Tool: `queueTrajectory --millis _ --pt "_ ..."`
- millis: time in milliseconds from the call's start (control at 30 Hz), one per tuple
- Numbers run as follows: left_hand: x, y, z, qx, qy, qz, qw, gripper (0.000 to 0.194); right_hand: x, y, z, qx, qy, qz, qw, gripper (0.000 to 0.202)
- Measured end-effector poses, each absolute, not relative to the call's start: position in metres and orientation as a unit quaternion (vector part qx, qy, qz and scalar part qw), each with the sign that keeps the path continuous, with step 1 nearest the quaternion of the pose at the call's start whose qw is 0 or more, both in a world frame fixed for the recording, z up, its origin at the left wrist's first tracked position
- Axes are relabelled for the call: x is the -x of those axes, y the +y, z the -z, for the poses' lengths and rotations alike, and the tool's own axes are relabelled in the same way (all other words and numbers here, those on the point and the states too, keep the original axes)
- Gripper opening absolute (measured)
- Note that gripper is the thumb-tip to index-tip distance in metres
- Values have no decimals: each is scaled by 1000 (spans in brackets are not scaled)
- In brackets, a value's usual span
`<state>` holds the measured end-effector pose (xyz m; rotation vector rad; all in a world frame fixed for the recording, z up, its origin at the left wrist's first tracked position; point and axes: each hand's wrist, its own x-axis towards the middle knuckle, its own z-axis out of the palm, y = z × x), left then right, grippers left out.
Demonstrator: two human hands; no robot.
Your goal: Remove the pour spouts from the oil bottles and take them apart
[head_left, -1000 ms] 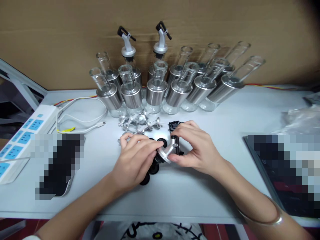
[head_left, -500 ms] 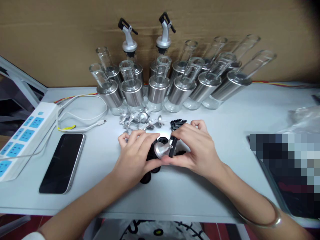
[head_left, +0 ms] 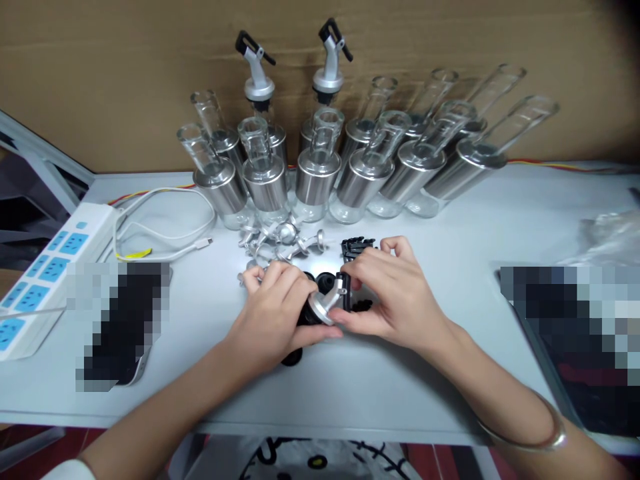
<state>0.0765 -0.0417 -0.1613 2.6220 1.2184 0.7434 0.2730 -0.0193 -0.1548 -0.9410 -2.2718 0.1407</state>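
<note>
A silver pourer head (head_left: 323, 305) with a black lever on its spout is between my two hands, over the white table. My left hand (head_left: 275, 310) grips its black stopper end, which is mostly hidden by the fingers. The fingers and thumb of my right hand (head_left: 393, 300) close around the black lever (head_left: 347, 292) at the spout. Black round stoppers (head_left: 326, 281) lie beneath and around the hands. Beyond them are a heap of silver pourer parts (head_left: 287, 235) and a pile of black levers (head_left: 357, 247).
Several glass bottles with steel sleeves (head_left: 317, 177) stand in rows at the back, two topped with pourers. At the left are a power strip (head_left: 50, 267), a white cable (head_left: 170, 257) and a phone (head_left: 127, 320). A dark, partly blurred-out object (head_left: 550, 360) lies at the right.
The pourer head has tilted a little and its lever stands more upright. My left thumb has slid to the right beneath it, and the fingers of both hands have shifted slightly.
</note>
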Motion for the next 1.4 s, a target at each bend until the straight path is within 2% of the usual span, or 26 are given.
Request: queueTrajectory --millis 233,500,733,1033,1400 --pt "-77 -43 162 -878 392 -262 85 63 -272 -20 155 331 -877 -57 344 43" --pt "-78 -45 156 -892 380 -238 54 41 -274 -19 153 324 -889 -20 323 42" --pt "-80 -45 154 -895 357 -260 65 41 -272 -19 151 303 -904 46 298 55" --pt "-80 -48 152 -891 343 -273 116 51 -273 -22 152 291 -900 113 303 56" --pt "-82 -49 153 -892 313 -294 144 52 -272 -28 150 276 -896 111 330 55"
